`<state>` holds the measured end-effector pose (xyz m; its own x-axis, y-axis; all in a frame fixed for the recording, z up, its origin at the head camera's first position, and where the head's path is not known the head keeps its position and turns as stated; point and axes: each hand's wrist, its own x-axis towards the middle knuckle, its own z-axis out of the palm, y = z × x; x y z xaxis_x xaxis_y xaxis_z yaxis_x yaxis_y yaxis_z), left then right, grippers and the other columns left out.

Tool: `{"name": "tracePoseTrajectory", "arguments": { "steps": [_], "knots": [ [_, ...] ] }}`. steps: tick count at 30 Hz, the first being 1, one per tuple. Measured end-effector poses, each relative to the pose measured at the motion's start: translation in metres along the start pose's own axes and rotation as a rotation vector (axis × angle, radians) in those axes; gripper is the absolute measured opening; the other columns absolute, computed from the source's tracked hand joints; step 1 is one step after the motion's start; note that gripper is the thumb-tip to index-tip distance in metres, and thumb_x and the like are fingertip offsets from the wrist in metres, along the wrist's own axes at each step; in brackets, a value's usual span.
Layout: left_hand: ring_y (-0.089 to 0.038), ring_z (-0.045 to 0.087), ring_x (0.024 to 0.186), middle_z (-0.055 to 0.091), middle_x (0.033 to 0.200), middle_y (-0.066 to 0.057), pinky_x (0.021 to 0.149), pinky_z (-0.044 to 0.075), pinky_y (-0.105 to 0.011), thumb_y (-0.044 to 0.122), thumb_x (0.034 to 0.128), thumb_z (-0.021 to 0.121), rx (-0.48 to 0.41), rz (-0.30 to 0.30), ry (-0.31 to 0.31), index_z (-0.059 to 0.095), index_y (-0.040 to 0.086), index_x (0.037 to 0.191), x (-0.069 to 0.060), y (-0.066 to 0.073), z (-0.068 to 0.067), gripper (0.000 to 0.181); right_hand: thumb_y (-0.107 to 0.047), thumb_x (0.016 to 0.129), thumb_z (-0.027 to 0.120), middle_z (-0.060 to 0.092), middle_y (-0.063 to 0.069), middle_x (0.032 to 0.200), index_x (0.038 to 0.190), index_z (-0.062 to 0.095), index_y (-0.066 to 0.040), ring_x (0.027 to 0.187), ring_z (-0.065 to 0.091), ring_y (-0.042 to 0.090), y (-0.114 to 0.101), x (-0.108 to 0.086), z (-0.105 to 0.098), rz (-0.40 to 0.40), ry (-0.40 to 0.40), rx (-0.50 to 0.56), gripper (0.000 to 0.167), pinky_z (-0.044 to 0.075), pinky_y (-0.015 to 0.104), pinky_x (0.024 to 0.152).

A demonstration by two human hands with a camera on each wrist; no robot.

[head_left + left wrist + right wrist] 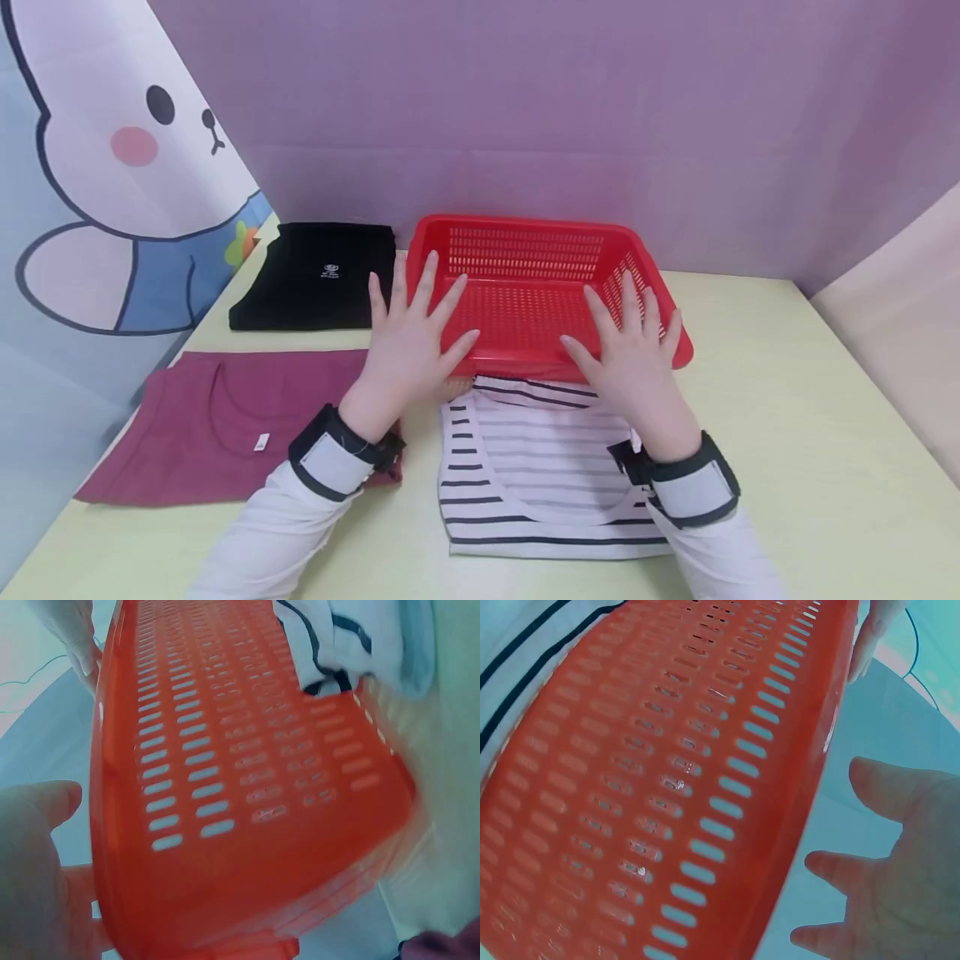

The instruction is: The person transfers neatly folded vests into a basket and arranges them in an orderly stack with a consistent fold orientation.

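A red plastic basket (525, 321) with slotted walls stands at the back of the table, nothing lying in it. Over its left end is my left hand (401, 350), fingers straight and spread. My right hand (637, 367) spreads its fingers the same way over the right end. In the right wrist view the right hand (900, 862) shows apart from the rim; in the left wrist view the left fingers (60, 802) lie close by the rim, and whether they touch it I cannot tell. A folded white shirt with black stripes (517, 533) lies just in front of the basket, between my forearms.
To the left of the basket lies a folded black garment (322, 279) with a small white print. Nearer on the left is a folded maroon garment (187, 433) with a white label, partly behind my left wrist. A purple cloth (525, 108) hangs behind the table (787, 433).
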<state>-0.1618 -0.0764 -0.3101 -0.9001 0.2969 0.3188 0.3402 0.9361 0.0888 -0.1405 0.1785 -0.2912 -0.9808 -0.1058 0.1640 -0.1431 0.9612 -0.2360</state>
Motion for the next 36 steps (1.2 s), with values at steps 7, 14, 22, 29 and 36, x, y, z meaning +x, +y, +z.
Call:
{"name": "tracePoseTrajectory", "arguments": {
  "steps": [7, 14, 22, 29, 36],
  "knots": [
    [-0.043, 0.003, 0.144, 0.011, 0.157, -0.019, 0.114, 0.008, -0.062, 0.045, 0.0869, 0.059, -0.099, 0.009, -0.022, 0.028, 0.019, 0.15, -0.007, -0.013, -0.013, 0.075, -0.034, 0.09, 0.059, 0.012, 0.027, 0.153, 0.148, 0.027, -0.008, 0.134, 0.016, 0.052, 0.021, -0.003, -0.024, -0.055, 0.0, 0.181, 0.07, 0.016, 0.071, 0.104],
    [-0.044, 0.023, 0.139, 0.021, 0.153, -0.023, 0.105, 0.033, -0.06, 0.036, 0.0847, 0.065, -0.259, -0.052, -0.087, 0.03, 0.01, 0.148, -0.016, -0.034, -0.023, 0.077, -0.027, 0.096, 0.053, 0.033, 0.028, 0.141, 0.144, 0.028, 0.002, 0.124, 0.037, 0.047, 0.06, -0.012, -0.036, 0.02, -0.084, 0.45, 0.062, 0.048, 0.062, 0.085],
    [-0.04, 0.035, 0.134, 0.024, 0.152, -0.019, 0.086, 0.052, -0.05, 0.035, 0.0802, 0.073, -0.504, -0.156, -0.222, 0.017, 0.007, 0.151, -0.026, -0.048, -0.021, 0.094, -0.031, 0.102, 0.03, 0.047, 0.009, 0.123, 0.13, 0.039, 0.0, 0.103, 0.049, 0.001, 0.101, -0.022, -0.028, 0.095, -0.071, 0.688, 0.043, 0.045, 0.019, 0.084],
    [-0.044, 0.038, 0.132, 0.025, 0.15, -0.024, 0.095, 0.047, -0.052, 0.029, 0.0876, 0.065, -0.762, -0.337, -0.358, -0.005, 0.001, 0.15, -0.035, -0.056, -0.012, 0.098, -0.031, 0.102, 0.029, 0.053, -0.016, 0.102, 0.108, 0.044, -0.025, 0.089, 0.057, -0.005, 0.123, -0.027, -0.02, 0.116, -0.002, 1.034, 0.017, 0.051, 0.011, 0.07],
    [-0.039, 0.042, 0.13, 0.036, 0.144, -0.025, 0.105, 0.039, -0.05, 0.027, 0.0946, 0.053, -0.912, -0.43, -0.509, 0.007, -0.005, 0.147, -0.042, -0.057, -0.005, 0.077, -0.01, 0.1, 0.027, 0.061, -0.013, 0.091, 0.116, 0.041, -0.009, 0.083, 0.064, 0.001, 0.146, -0.033, -0.006, 0.225, -0.263, 1.179, 0.021, 0.055, 0.022, 0.07]
  ]
}}
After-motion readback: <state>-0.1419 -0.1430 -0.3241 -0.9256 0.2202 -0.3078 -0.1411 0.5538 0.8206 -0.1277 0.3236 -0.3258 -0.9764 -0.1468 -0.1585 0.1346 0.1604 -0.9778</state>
